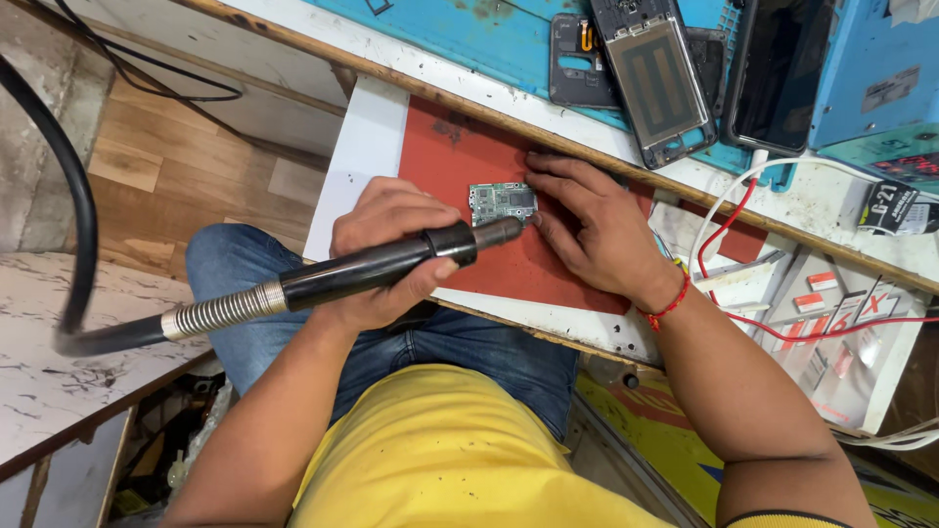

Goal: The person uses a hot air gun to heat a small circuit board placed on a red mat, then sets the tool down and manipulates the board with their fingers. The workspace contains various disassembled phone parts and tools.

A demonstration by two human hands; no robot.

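My left hand (383, 223) is wrapped around a black hot-air wand (362, 274), whose metal nozzle (501, 232) points at the lower edge of a small green circuit board (501, 202). The board lies on a red mat (455, 156) on a white pull-out shelf (364, 147). My right hand (599, 230), with a red thread at the wrist, lies flat on the mat. Its fingertips press against the board's right side and top corner. A ribbed metal collar (220, 311) joins the wand to a thick black hose (68, 176) looping off to the left.
On the bench above lies a blue mat (489, 34) with an opened phone frame (657, 78), a dark back cover (579, 64) and a black-screened phone (782, 73). A blue device (875, 68) stands at the right. Red and white wires (729, 230) trail over small boxes.
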